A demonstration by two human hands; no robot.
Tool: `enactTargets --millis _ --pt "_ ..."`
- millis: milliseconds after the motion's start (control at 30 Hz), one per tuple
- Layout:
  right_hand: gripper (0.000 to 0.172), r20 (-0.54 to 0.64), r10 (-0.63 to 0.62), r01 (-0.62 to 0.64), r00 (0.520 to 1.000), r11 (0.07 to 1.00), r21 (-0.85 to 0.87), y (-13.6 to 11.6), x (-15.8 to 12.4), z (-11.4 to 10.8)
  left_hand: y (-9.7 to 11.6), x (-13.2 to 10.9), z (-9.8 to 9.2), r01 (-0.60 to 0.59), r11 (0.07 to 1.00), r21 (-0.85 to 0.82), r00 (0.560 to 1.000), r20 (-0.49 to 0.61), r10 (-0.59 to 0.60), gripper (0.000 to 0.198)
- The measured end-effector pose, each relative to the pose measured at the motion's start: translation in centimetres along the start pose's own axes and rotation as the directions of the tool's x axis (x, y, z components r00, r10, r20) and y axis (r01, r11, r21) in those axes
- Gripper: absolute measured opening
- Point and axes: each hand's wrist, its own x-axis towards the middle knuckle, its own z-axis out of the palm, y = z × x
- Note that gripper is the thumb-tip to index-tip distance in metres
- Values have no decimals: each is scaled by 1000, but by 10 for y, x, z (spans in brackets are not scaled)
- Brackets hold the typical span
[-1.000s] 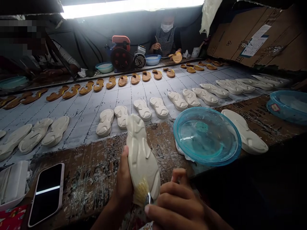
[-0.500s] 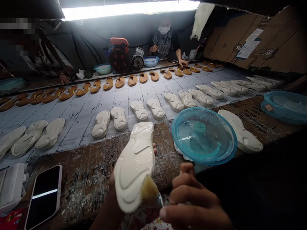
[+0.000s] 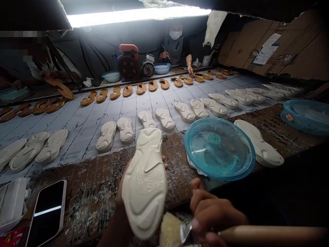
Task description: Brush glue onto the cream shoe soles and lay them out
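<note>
My left hand [image 3: 120, 192] is wrapped round a white shoe sole [image 3: 145, 180], holding it up from beneath with its wet, glossy face toward me. Only a thumb edge and fingertips show past the sole's sides. My right hand [image 3: 213, 214] is closed on a wooden-handled brush [image 3: 180, 231], whose pale bristles sit just below and right of the sole's heel, not touching it. A clear blue bowl [image 3: 219, 147] stands on the wooden ledge to the right of the sole.
A phone [image 3: 47, 211] lies on the stained wooden ledge [image 3: 92, 185] at left. Beyond it a conveyor belt [image 3: 84, 120] carries white soles [image 3: 106, 135] and tan soles [image 3: 127, 91]. People sit along the far side. A second blue bowl [image 3: 305, 115] is at right.
My left hand turned the sole from edge-on to face-up and raised it. The brush came off the sole's heel and dropped lower right. The soles on the belt shifted left.
</note>
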Motion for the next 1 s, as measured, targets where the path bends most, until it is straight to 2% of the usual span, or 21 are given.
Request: enactTargets --millis 67,200,267,333,433,467,533,600,700,833,900,1000 --pt "13 -93 16 -21 996 998 -60 4 11 -7 -5 -3 1 8 999 -31 1000 -15 -9 64" --pt "14 -195 -144 78 970 948 -310 17 44 -16 -20 -14 4 31 999 -12 987 -160 -32 42" --pt "13 -229 -147 47 962 918 -394 22 56 -14 -27 -18 7 0 999 35 978 -209 8 33" --pt "8 -216 -116 18 970 912 -410 22 58 -4 -30 -18 8 -43 998 52 969 -240 54 29" --pt "22 -127 -198 142 972 923 -357 17 39 21 -28 -11 8 -48 999 -14 974 -223 43 40" --pt "24 -15 -203 188 979 927 -324 15 29 28 -26 -8 7 -48 998 -50 977 -211 36 44" --pt "30 76 -200 214 977 926 -310 10 10 37 -19 -3 4 -88 991 -104 976 -207 66 49" --pt "32 172 -171 214 970 939 -270 7 -2 35 -13 -1 0 -160 980 -118 966 -224 131 49" --pt "32 126 -134 158 983 964 -212 7 1 18 -8 -2 0 -209 975 -77 959 -209 189 47" --pt "17 28 -38 45 999 946 -322 12 12 6 -10 -5 7 -197 980 -31 959 -214 186 50" --pt "19 26 -92 95 995 935 -342 14 9 13 -10 -3 7 -231 972 -44 951 -222 216 54" --pt "27 106 -152 178 983 933 -313 15 -2 24 -6 2 -2 -320 945 -65 927 -226 298 55"
